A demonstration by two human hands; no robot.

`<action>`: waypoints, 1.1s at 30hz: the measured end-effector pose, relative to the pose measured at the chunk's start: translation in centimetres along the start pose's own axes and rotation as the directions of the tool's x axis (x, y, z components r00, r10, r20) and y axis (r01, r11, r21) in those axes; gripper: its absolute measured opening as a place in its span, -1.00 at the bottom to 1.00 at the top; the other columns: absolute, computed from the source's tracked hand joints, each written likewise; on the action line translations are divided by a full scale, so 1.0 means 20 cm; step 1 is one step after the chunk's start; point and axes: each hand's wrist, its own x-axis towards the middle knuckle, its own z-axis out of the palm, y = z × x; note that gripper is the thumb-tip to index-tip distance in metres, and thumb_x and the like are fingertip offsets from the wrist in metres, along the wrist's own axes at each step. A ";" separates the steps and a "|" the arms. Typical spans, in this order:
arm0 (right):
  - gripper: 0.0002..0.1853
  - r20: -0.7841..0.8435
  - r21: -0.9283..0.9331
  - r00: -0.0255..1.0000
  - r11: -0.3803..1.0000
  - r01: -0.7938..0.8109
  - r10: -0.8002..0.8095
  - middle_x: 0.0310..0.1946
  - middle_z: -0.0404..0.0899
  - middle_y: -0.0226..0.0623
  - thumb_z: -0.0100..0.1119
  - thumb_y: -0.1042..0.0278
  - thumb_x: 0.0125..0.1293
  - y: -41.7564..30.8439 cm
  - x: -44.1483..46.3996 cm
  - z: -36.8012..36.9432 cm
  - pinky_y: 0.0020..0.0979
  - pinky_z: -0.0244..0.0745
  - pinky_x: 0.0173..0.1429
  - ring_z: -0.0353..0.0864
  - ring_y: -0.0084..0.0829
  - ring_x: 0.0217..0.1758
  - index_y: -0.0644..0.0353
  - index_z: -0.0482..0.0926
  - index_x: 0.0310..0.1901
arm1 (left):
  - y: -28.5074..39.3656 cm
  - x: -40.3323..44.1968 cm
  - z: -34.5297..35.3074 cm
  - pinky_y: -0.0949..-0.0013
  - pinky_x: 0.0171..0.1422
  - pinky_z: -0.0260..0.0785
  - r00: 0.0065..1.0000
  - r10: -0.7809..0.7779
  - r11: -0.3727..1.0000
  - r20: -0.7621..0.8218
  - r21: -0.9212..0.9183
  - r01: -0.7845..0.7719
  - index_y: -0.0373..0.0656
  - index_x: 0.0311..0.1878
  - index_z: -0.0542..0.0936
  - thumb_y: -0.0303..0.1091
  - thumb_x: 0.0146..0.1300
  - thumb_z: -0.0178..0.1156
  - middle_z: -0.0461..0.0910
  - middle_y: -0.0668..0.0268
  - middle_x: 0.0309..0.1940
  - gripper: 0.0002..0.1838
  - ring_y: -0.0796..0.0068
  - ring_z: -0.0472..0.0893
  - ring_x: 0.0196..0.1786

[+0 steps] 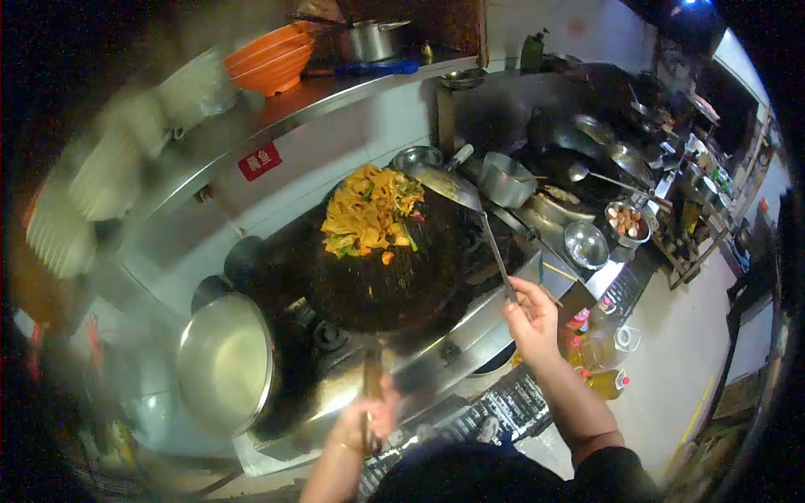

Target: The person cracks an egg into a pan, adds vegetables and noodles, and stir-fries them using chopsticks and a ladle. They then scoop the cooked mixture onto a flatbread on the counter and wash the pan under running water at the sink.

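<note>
A black wok (pixel 381 293) sits over the stove in front of me. Toward its far side is a heap of orange-yellow strips with green pieces (pixel 369 210); whether some of it is off the surface I cannot tell. My left hand (pixel 365 419), blurred, is wrapped round the wok handle (pixel 372 377) at the near side. My right hand (pixel 532 318) grips the long thin handle of a metal cooking utensil (pixel 496 256), held to the right of the wok. Its far end meets a shiny metal shape near the wok's rim, so its head is unclear.
Left of the wok stands a large metal pot (pixel 226 365) with pale liquid. A shelf above carries orange bowls (pixel 270 59) and blurred white stacks (pixel 109 176). Rightward are a metal pot (pixel 506 180), a bowl of brown-and-white pieces (pixel 627 225) and oil bottles (pixel 605 384) on the floor.
</note>
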 end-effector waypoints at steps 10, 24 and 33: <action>-0.59 0.039 -0.397 0.991 0.908 0.134 -0.130 -0.17 0.54 -0.25 0.10 0.57 0.15 0.09 -0.02 0.08 -0.41 0.44 0.02 0.51 -0.44 -0.06 0.24 0.49 0.09 | 0.02 -0.09 0.06 0.45 -0.71 0.18 0.998 -0.024 0.982 -0.061 -0.187 0.012 -0.06 0.00 0.28 -0.44 0.17 0.13 0.28 0.39 -0.59 -0.65 0.64 0.26 -0.74; -0.68 0.310 -0.829 0.948 0.467 0.306 -0.072 -0.31 0.53 -0.14 0.13 0.46 0.12 0.04 0.02 0.36 -0.22 0.49 -0.15 0.57 -0.10 -0.24 0.10 0.57 -0.04 | -0.02 -0.03 -0.11 0.39 -0.62 0.25 0.998 -0.067 0.973 0.017 -0.219 0.069 -0.03 0.00 0.32 -0.45 0.15 0.10 0.29 0.38 -0.56 -0.67 0.56 0.31 -0.69; -0.71 0.409 -0.903 0.877 -0.030 0.429 0.251 -0.42 0.57 -0.15 0.01 0.34 0.16 -0.21 0.13 0.39 -0.14 0.53 -0.26 0.62 -0.16 -0.36 -0.02 0.63 -0.11 | -0.03 -0.02 -0.11 0.43 -0.60 0.20 0.998 -0.046 0.951 0.030 -0.305 0.053 -0.01 0.00 0.35 -0.44 0.16 0.07 0.27 0.41 -0.52 -0.68 0.59 0.28 -0.64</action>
